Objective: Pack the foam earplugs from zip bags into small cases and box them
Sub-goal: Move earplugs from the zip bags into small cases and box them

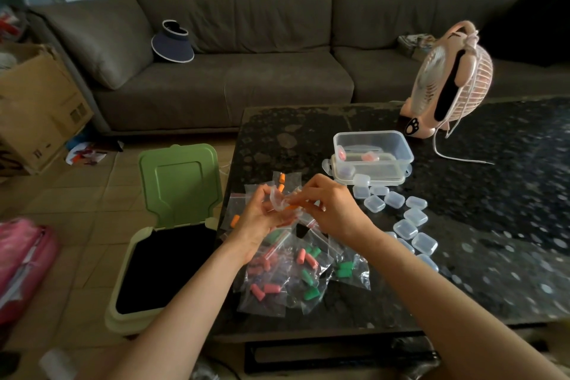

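Two bare forearms [191,296] reached in from the lower edge over a dark, glossy, speckled worktop [478,256]. The left hand [257,219], palm up with fingers curled, held a small clear case [277,201] above the worktop. The right hand [334,210], knuckles up, pinched an orange foam earplug [291,208] at the case's edge. Beneath the hands lay crinkled transparent zip bags [271,278] of stubby pink and green plugs. To the right, rounded translucent small cases [410,220] trailed toward a clear rectangular plastic box [373,148], which sat on what looked like its lid, with pink showing inside. A pink caged fan [447,80] stood behind.
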### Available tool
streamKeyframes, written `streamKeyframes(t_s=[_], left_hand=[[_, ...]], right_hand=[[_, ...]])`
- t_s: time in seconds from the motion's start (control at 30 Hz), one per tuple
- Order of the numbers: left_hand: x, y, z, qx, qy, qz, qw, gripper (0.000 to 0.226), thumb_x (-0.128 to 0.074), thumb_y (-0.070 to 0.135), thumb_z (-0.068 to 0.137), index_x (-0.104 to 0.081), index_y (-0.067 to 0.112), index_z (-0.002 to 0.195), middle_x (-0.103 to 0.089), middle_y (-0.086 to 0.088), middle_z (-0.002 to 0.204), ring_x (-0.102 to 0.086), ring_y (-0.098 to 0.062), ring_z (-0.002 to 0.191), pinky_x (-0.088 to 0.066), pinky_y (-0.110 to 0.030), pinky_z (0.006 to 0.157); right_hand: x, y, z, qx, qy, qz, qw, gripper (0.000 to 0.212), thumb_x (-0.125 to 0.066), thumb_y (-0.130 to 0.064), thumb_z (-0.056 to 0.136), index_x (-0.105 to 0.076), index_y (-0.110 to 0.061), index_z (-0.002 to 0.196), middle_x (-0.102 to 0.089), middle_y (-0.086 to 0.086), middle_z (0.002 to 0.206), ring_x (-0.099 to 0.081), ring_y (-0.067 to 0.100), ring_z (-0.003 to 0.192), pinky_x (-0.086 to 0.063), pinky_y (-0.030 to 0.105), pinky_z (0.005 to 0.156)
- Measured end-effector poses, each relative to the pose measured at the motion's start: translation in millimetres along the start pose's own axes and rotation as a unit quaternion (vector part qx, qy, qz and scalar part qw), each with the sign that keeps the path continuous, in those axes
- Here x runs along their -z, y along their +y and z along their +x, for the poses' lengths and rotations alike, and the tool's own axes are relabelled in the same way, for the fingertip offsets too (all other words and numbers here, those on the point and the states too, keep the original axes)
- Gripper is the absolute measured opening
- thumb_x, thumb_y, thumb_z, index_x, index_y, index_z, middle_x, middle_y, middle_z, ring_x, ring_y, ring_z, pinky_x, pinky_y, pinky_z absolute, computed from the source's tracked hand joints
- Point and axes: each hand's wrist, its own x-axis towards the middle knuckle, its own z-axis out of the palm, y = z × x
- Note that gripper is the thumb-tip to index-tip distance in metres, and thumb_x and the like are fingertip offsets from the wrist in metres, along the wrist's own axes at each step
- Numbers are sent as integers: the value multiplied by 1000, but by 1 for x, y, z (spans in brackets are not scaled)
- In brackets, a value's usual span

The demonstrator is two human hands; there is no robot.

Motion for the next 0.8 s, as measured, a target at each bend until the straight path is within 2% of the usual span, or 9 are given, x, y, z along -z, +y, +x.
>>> streamKeyframes(t_s=[0.13, 0.2, 0.27, 0.33, 0.43, 0.53, 0.63, 0.7, 0.8], left_hand=[[1, -1, 2, -1, 3, 4, 1000, 43, -74, 4, 70, -48, 11, 104, -69, -7, 103, -68, -20, 93, -54, -28, 78], [1, -1, 3, -5, 2, 9, 1000, 47, -76, 6, 67, -48, 9, 105, -69, -5, 103, -67, -20, 95, -55, -29, 79], [0, -3, 3, -12, 3, 34, 999, 49, -76, 3, 70, -47, 6, 109, -69, -5, 105, -67, -18, 97, -55, -30, 79], [-1, -4, 3, -22, -1, 59, 998, 50, -76, 2, 71, -47, 5, 112, -68, -7, 108, -66, -17, 99, -55, -30, 80], [-2, -3, 2, -25, -8, 69, 997, 48, -77, 4, 69, -49, 11, 107, -70, -2, 103, -66, -14, 98, -54, -32, 84], [-1, -2, 1, -20, -12, 54, 998, 45, -75, 0, 70, -50, 12, 106, -72, 6, 92, -68, -9, 90, -54, -35, 87], [0, 0, 2, -13, -11, 27, 999, 56, -76, 2, 68, -47, 8, 116, -71, -1, 100, -67, -16, 96, -52, -41, 91], [1, 1, 2, -15, -7, 26, 1000, 59, -78, 11, 61, -48, 13, 112, -71, -3, 102, -66, -20, 101, -50, -41, 92], [-1, 3, 0, -23, -5, 21, 999, 54, -77, 16, 60, -49, 16, 106, -72, -2, 99, -66, -17, 97, -49, -34, 87]], right_hand=[[3, 8, -1, 53, 0, -65, 996, 28, -62, 0, 82, -76, -18, 98, -58, 6, 87, -54, 20, 78, -51, 34, 60], [7, 8, 0, 44, 4, -53, 998, 28, -64, 1, 82, -75, -18, 98, -58, 3, 88, -53, 16, 79, -51, 30, 62], [10, 5, 3, 16, 34, 5, 999, 26, -69, 2, 80, -73, -14, 99, -59, -1, 89, -55, 10, 76, -49, 17, 67], [12, 0, 4, -11, 63, 69, 996, 25, -73, 0, 78, -70, -10, 101, -60, -3, 88, -58, 4, 75, -49, 11, 70], [7, -6, 2, -38, 54, 95, 993, 26, -75, -4, 76, -67, -10, 101, -61, -6, 84, -58, 1, 76, -49, 12, 71], [1, -10, 2, -61, 29, 67, 995, 26, -75, -10, 77, -67, -16, 102, -61, -11, 86, -59, 9, 83, -50, 20, 75], [7, -7, 6, -123, 31, 142, 982, 21, -76, -17, 77, -67, -21, 96, -64, -6, 91, -60, 11, 84, -50, 20, 72], [14, -6, 6, -143, 5, 175, 974, 17, -77, -18, 76, -66, -23, 88, -63, -2, 92, -59, 10, 80, -47, 16, 68], [14, -7, 3, -147, -36, 109, 982, 14, -78, -20, 74, -66, -23, 80, -59, -2, 91, -54, 5, 75, -45, 17, 67]])
